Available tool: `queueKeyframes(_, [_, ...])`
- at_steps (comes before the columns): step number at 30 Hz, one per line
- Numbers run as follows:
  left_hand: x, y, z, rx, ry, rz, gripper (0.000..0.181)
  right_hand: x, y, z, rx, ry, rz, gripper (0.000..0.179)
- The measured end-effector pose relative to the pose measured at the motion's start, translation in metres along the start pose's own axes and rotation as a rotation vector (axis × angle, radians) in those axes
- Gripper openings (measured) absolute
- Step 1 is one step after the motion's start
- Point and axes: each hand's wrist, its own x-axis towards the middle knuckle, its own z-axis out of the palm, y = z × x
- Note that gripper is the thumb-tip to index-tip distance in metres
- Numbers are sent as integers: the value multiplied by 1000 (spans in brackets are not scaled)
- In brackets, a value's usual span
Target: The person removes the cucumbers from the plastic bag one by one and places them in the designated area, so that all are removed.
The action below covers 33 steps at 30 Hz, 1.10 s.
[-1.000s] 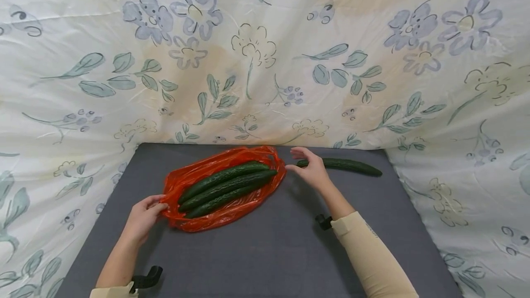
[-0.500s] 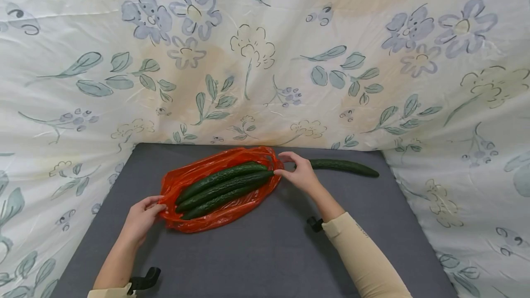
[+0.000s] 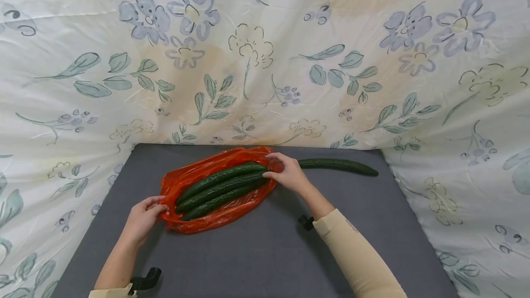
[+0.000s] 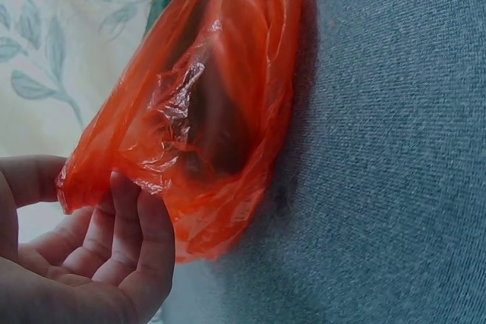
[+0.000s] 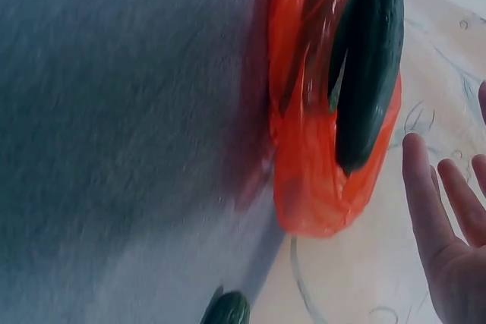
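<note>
Three long dark green cucumbers (image 3: 221, 190) lie side by side in the mouth of a thin red plastic bag (image 3: 186, 226) on the table. My left hand (image 3: 142, 217) pinches the bag's left end between thumb and fingers; the left wrist view shows the film (image 4: 197, 202) pulled up at those fingertips. At the other end, my right hand (image 3: 289, 176) hovers over the bag's rim, thumb and fingers apart around the cucumber tips. The right wrist view has its fingers (image 5: 425, 195) spread beside the bag, with nothing between them.
One more cucumber (image 3: 341, 165) lies on the grey tabletop (image 3: 248, 261) right of the bag, its left end behind my right hand. A floral cloth (image 3: 265, 72) hangs behind and along both sides of the table.
My right hand has moved left, from beside the loose cucumber to over the bag's right end. The left hand keeps its pinch on the bag, and the cucumbers stay put.
</note>
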Motion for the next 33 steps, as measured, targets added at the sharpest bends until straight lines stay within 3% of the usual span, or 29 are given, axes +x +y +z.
queueKeyframes(8, [-1, 3, 1, -18, -1, -9, 43, 4, -6, 19, -23, -51, -31, 55])
queueKeyframes(24, [4, 2, 0, -3, -3, 1, 43, 6, -3, 43, -102, -103, 24, 54])
queueKeyframes(33, [-1, 1, 0, 17, 8, -25, 43, 14, -1, 55, -101, -155, 14, 48])
